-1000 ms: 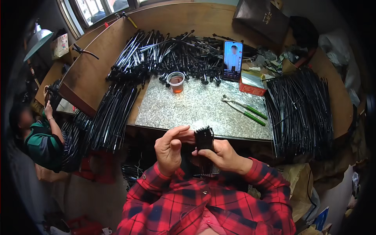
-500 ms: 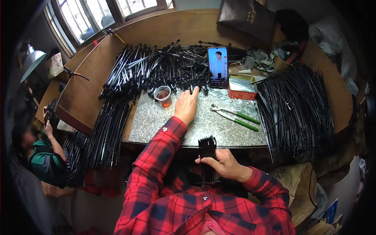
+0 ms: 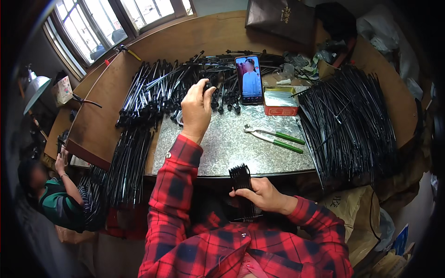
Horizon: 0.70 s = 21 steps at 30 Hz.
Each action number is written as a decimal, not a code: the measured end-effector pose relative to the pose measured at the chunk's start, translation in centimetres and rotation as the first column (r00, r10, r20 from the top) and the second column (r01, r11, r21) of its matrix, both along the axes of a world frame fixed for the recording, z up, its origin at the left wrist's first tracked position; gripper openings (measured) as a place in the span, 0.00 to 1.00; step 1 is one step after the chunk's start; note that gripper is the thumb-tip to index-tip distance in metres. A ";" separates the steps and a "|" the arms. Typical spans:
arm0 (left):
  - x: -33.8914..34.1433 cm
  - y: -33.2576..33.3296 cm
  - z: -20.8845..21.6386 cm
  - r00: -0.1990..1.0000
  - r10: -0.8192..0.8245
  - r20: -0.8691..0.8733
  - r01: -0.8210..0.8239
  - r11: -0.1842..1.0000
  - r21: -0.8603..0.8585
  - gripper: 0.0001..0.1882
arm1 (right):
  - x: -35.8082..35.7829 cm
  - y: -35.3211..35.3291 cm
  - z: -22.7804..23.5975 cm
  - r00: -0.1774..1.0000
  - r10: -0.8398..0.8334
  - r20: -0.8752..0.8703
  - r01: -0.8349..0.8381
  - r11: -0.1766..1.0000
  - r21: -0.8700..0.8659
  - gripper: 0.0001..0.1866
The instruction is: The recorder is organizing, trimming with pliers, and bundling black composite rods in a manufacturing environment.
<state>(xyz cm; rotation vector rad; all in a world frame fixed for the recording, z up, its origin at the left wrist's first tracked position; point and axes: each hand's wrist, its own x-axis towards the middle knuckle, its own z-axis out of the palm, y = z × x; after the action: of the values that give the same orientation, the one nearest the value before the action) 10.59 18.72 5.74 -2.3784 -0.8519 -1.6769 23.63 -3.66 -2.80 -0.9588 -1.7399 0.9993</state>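
Observation:
My left hand (image 3: 196,110) is raised at the near edge of a heap of metal rods with black end fittings (image 3: 167,88). Its thumb and fingers are closed together, and a dark bit shows between the tips, too small to make out. Below the board's near edge, my right hand (image 3: 263,193) is closed around a bundle of thin black strips (image 3: 241,178), held upright. A clear plastic cup (image 3: 180,118) is mostly hidden behind my left hand. On the speckled board (image 3: 208,153) lie pincers with green handles (image 3: 278,139).
A phone (image 3: 250,81) with a lit screen stands against the heap. Beside it is a red tin (image 3: 281,109). Long black strips (image 3: 347,125) cover the right side; another stack (image 3: 130,171) lies left. Another person (image 3: 58,190) sits at far left beyond a wooden partition (image 3: 97,116).
My left hand has moved left and up from the board below the phone, its fingers now closed on a dark bit. The phone's picture has changed. My right hand keeps its bundle.

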 end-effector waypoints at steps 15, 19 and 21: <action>-13.7 -16.5 12.0 0.492 -0.544 0.679 0.530 0.807 0.262 0.26 | -0.5 -1.2 2.1 0.988 -0.108 -0.107 0.100 0.992 -0.079 0.09; -13.9 -18.1 9.7 0.612 -0.334 0.717 0.425 0.903 0.058 0.24 | -1.6 -1.0 2.1 0.978 -0.123 -0.167 0.112 0.991 -0.071 0.08; -13.7 -17.1 6.9 0.621 -0.316 0.718 0.551 0.827 -0.113 0.20 | -1.8 -0.7 2.2 0.975 -0.155 -0.160 0.150 0.988 -0.043 0.08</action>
<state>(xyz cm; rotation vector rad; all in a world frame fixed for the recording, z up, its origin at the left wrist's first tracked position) -3.15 1.61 12.67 -2.2815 -0.6640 -2.9449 21.84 -4.35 -0.58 -0.9857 -1.4968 0.9788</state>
